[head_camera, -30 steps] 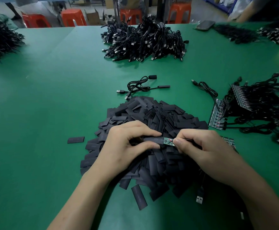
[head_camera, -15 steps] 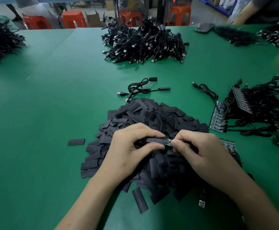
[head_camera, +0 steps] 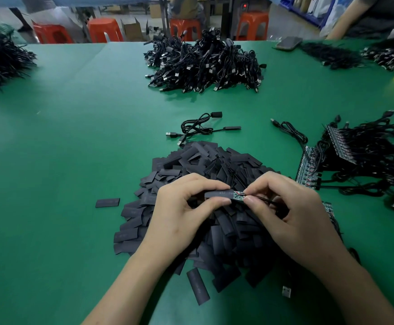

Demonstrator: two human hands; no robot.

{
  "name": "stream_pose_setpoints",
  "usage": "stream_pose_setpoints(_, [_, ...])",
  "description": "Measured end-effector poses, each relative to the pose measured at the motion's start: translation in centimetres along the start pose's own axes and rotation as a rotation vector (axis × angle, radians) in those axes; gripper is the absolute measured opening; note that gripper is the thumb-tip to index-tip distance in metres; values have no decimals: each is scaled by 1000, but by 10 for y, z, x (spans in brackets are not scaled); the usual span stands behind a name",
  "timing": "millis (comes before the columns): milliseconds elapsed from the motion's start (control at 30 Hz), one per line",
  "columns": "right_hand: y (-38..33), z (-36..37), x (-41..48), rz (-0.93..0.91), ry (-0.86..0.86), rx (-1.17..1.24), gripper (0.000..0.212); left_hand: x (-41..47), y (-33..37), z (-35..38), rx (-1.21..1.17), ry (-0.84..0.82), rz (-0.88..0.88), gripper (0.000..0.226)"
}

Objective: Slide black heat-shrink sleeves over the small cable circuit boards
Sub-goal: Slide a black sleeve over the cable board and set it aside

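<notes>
The left hand (head_camera: 179,214) pinches a black heat-shrink sleeve (head_camera: 218,194) between thumb and curled forefinger, holding it level above the pile of loose sleeves (head_camera: 205,165) on the green table (head_camera: 74,137); the right hand (head_camera: 294,212) pinches the small green circuit board (head_camera: 238,196) and its thin black cable (head_camera: 265,201) at the sleeve's right end; the board's left part sits inside the sleeve, its right part exposed between the two hands; panels of unsleeved boards (head_camera: 307,165) with cables lie to the right.
</notes>
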State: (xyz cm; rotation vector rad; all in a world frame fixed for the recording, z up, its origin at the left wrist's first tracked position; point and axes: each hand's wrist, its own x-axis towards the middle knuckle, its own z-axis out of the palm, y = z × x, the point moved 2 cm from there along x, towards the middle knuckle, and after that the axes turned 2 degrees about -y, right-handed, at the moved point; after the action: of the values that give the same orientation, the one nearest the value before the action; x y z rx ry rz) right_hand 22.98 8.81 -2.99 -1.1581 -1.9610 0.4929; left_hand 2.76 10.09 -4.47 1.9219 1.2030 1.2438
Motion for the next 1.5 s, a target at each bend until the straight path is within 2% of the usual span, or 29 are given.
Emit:
stream_pose_setpoints(333, [-2, 0, 0, -97, 17, -95, 4, -2, -1, 5, -44, -42, -7, 18])
stream_pose_setpoints(733, [0, -1, -2, -148, 51, -122, 4, -6, -2, 11, -177, -5, -92, 18])
stream_pose_setpoints(967, [-2, 0, -2, -113, 36, -71, 2, -4, 1, 9, -132, -26, -37, 20])
stream_pose_setpoints(1100, [1, -2, -2, -8, 79, 6, 18, -4, 3, 9, -151, 10, -34, 20])
stream_pose_setpoints(1300, [-2, 1, -4, 6, 162, -36, 4, -4, 6, 9, -125, 60, 4, 20])
stream_pose_setpoints(1500, [-5, 4, -4, 1, 186, -31, 2, -4, 7, 9, -98, 58, 17, 22])
